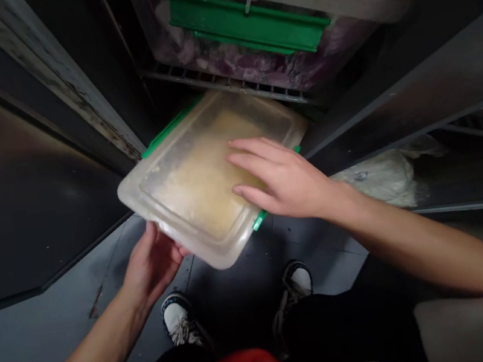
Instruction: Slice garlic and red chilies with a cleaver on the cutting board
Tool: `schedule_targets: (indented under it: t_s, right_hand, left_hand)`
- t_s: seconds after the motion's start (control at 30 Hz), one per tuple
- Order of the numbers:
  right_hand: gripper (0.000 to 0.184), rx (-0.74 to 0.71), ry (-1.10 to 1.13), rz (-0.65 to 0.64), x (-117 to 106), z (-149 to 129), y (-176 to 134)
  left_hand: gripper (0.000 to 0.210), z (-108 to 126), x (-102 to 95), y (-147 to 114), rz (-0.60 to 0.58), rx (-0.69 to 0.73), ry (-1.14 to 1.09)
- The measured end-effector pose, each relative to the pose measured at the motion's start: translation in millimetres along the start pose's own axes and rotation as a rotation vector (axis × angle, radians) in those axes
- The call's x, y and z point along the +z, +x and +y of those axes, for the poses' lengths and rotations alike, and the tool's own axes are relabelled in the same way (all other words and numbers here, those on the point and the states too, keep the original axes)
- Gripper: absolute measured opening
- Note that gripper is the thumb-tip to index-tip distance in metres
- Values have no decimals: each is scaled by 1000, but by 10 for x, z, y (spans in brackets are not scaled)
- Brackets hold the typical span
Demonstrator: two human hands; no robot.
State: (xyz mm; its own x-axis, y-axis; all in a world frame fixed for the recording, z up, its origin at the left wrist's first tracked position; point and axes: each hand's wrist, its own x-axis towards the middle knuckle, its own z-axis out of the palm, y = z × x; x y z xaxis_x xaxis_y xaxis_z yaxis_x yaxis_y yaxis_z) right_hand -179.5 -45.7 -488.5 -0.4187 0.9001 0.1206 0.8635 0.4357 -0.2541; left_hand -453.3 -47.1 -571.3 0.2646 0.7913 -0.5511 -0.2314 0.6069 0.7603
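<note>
A plastic food container (186, 177) with a translucent lid and green side clips is tilted in front of me, its far end under a wire shelf. Something pale yellow shows blurrily through the lid. My left hand (156, 265) grips the container's near left edge from below, with some fingers hidden beneath it. Over the lid, my right hand (275, 178) lies with its fingers stretched out and slightly apart, at the right side of the container.
Above, a larger clear bin (228, 67) with a green clip (243, 18) and purplish contents stands on the wire shelf (226, 82). A dark door (28, 196) is at the left. At the right, a pale plastic bag (379, 180) lies low. My shoes (178, 316) are on the grey floor.
</note>
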Motion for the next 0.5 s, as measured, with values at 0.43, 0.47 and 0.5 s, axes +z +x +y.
schedule_targets:
  t_s: [0.43, 0.47, 0.5]
  right_hand:
    - [52, -20, -145, 30, 227, 326, 450]
    - [51, 4, -157, 58, 274, 327, 561]
    - [50, 22, -167, 85, 315, 319, 670]
  left_hand:
    - [69, 755, 525, 1935, -53, 559, 210]
    - [69, 715, 538, 1939, -12, 577, 220]
    - [67, 666, 548, 1889, 40, 589, 237]
